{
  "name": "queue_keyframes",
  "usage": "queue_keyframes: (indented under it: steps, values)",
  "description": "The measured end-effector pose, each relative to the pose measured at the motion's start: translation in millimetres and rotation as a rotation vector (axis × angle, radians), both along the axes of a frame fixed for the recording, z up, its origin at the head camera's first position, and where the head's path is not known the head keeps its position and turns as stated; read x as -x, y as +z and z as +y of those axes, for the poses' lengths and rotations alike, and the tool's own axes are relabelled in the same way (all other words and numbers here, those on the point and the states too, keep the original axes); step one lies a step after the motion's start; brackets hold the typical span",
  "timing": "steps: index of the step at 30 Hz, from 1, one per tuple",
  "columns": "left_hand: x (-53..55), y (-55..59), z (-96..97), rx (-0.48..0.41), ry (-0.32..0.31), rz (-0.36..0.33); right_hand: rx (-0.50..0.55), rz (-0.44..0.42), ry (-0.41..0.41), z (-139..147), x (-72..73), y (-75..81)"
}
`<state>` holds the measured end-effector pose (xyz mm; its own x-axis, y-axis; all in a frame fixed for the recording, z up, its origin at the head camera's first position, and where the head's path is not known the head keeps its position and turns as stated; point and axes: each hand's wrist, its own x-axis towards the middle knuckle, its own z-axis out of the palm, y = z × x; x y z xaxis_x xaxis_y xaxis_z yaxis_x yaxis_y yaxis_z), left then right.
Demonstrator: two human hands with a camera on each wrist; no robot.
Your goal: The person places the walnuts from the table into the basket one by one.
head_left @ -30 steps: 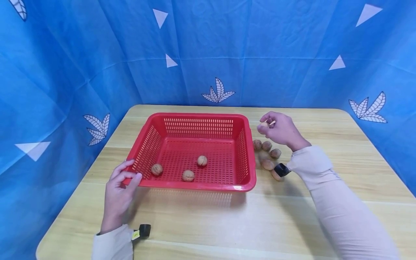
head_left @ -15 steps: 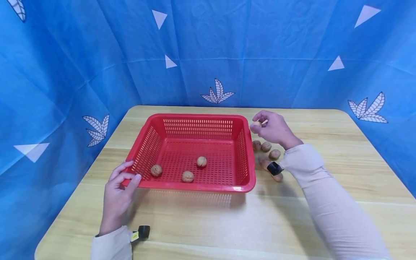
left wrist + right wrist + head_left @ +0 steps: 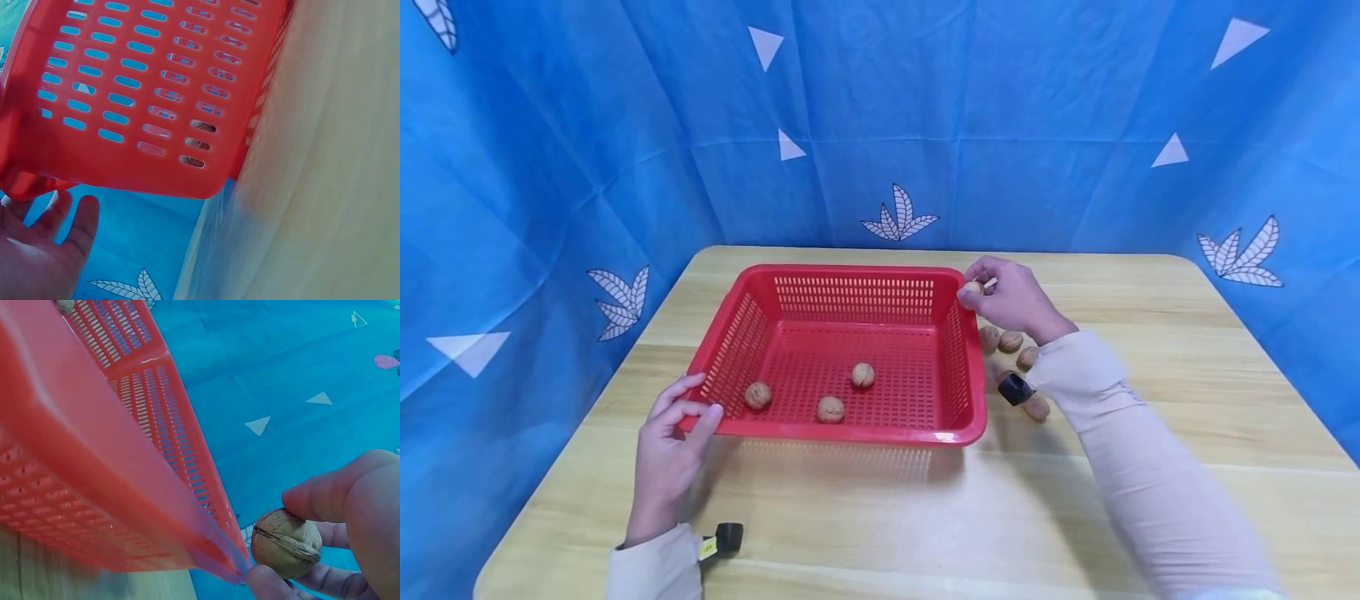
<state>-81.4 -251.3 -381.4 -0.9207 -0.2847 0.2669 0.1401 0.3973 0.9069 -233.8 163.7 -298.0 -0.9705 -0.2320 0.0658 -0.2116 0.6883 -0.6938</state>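
A red plastic basket (image 3: 857, 430) with slotted walls stands on the table, and three walnuts lie on its floor, one of them a walnut (image 3: 862, 375) near the middle. At its front left corner my left hand (image 3: 672, 454) grips the rim, thumb on the front edge and fingers along the side. My right hand (image 3: 1011, 296) pinches a walnut (image 3: 286, 542) between thumb and fingers, high at the basket's back right corner. The right wrist view shows this walnut's seam and the basket rim close beside it.
Several loose walnuts (image 3: 1011, 341) lie on the wooden table (image 3: 865, 525) just right of the basket, partly hidden under the right wrist's black camera (image 3: 1015, 389). A blue patterned cloth (image 3: 865, 100) hangs behind and at the left.
My right hand has moved left with its walnut, from beside the basket to its back right rim. The left hand keeps its grip on the corner.
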Motion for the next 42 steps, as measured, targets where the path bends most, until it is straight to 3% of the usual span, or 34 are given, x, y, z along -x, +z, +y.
queue_keyframes:
  steps: [13, 18, 24, 33, 39, 42]
  values:
    - [-1.1, 1.1, 0.2, -0.004, 0.004, -0.005, 0.004, 0.028, 0.030, -15.5, 2.6, 0.4]
    - [-0.6, 1.2, 0.0, 0.000, -0.002, -0.001, 0.016, 0.017, 0.036, -22.6, 2.0, -0.5]
    - [-4.7, -0.6, -3.7, 0.046, 0.028, -0.045, 0.027, -0.040, 0.074, -33.9, -0.3, -3.9]
    - [4.4, 1.8, 1.4, -0.008, 0.001, -0.019, -0.007, -0.032, 0.087, -39.9, 2.4, 5.5]
    - [-2.9, -0.4, -3.3, 0.030, 0.037, -0.053, -0.013, -0.065, 0.125, -51.6, -1.2, -1.0]
    - [-2.8, -0.8, -2.9, 0.024, 0.024, -0.053, 0.005, -0.071, 0.112, -55.2, -3.0, 0.1]
